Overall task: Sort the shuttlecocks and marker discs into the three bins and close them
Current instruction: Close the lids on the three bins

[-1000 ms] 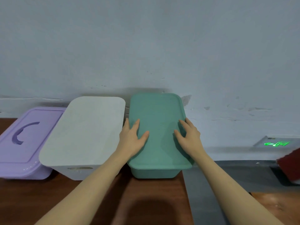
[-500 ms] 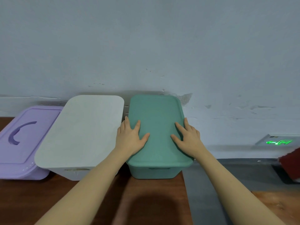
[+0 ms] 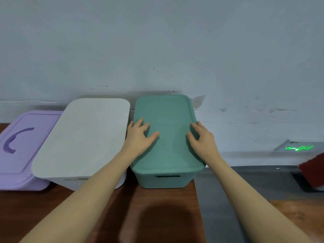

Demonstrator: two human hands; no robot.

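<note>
The fingers (image 3: 140, 123) of the left hand (image 3: 139, 139) lie spread and flat on the green lid (image 3: 168, 130), near its left edge, with the thumb angled inward toward the lid's centre; nothing is clasped, the palm simply rests on the surface. The fingers (image 3: 194, 128) of the right hand (image 3: 203, 141) lie spread in the same manner near the right edge of the green lid, some curling slightly over that edge, and they too enclose nothing. Both bare forearms extend from the bottom of the view up to the green lid. The green lid sits level on the green bin (image 3: 164, 180), covering it fully; a slot handle shows in the bin's near wall. Just left of the green bin stands the white bin (image 3: 98, 181), covered by a white lid (image 3: 84, 137) that overhangs it toward the left. Left of the white bin, and partly beneath the overhang of its lid, stands the purple bin (image 3: 26, 185), closed by a purple lid (image 3: 24, 141) with a recessed curved handle. All three bins rest on a dark brown table (image 3: 157, 216) against a pale wall (image 3: 157, 50). No shuttlecocks or marker discs are visible; the closed lids hide the bin contents. Right of the green bin, beyond the table edge, a green illuminated sign (image 3: 299, 148) sits low on the wall, and a dark red object (image 3: 313, 169) lies at the right border.
</note>
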